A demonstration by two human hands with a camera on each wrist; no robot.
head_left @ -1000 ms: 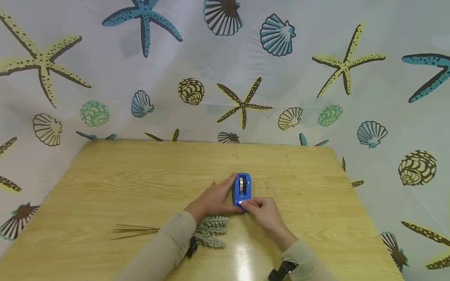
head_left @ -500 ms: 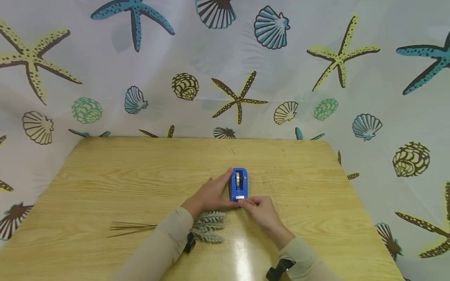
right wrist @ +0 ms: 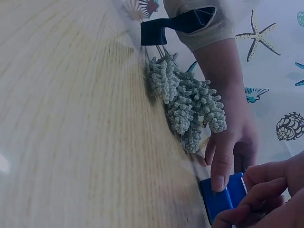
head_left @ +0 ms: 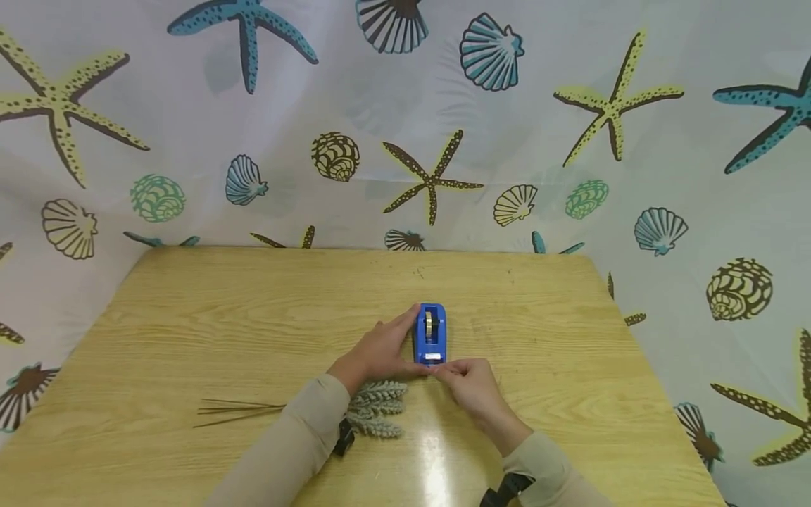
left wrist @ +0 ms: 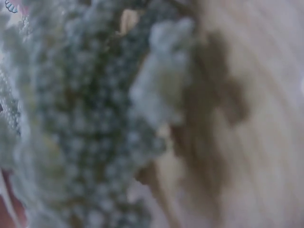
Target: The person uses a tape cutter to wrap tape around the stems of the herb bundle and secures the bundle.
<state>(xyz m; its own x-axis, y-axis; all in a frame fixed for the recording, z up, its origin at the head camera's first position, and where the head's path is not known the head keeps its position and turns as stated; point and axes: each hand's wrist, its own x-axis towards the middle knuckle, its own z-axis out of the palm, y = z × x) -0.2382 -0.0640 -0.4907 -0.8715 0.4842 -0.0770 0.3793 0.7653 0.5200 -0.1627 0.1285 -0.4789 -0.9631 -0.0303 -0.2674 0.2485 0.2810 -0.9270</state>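
At the middle of the wooden table, a blue tape dispenser is seen standing with its cutter end toward the person, and both hands are gathered at it. The left hand is laid along the dispenser's left flank, its fingers fairly straight and pressed against the plastic, the thumb set at the near corner, as the right wrist view also shows. The right hand is held at the cutter end with its fingers curled and pinched together; a free end of tape is judged to be nipped there, though the strip itself is too thin to be made out. Beneath the left forearm a bunch of pale green dried flower sprigs is lain upon, its thin stems trailing leftward across the table. Several risks may be judged from this. The dispenser looks light, so it could be dragged or tipped toward the person if the bracing hand is eased while the tape is drawn. The strip could be folded back and stuck to itself or to the fingertips if it is pulled slack. The sprigs could be crushed or shed under the sleeve. A fingertip could be grazed on the serrated cutter, since the pinch is made so near it.
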